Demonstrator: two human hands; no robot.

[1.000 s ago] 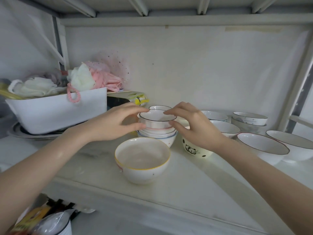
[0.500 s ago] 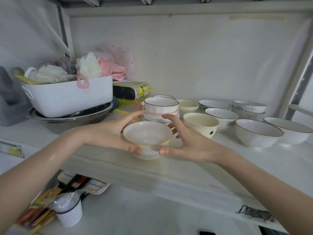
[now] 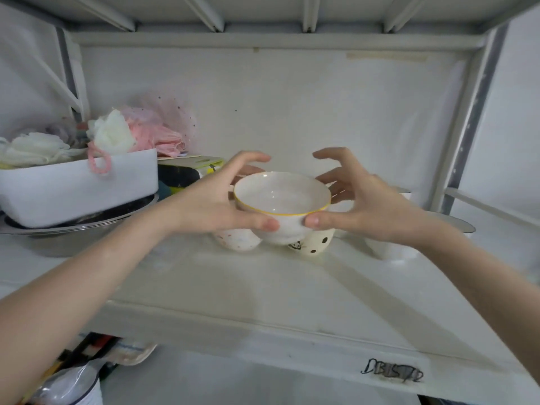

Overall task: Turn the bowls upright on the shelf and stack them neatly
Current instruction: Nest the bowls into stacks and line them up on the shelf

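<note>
White bowl (image 3: 282, 197) with yellow rim, upright, empty, held in the air above the shelf (image 3: 263, 287). Left hand (image 3: 216, 200) and right hand (image 3: 365, 206) clamp it from both sides, thumbs on the near wall. Behind it: speckled bowl (image 3: 236, 239), dotted panda bowl (image 3: 317, 242). Left: white tub (image 3: 79, 188) full of cloths, in a metal basin (image 3: 67, 235).

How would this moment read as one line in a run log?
step: lifting bowl | bowl: upright, yellow rim, above shelf | left hand: grips bowl | right hand: grips bowl | other bowls: behind, mostly hidden
</note>
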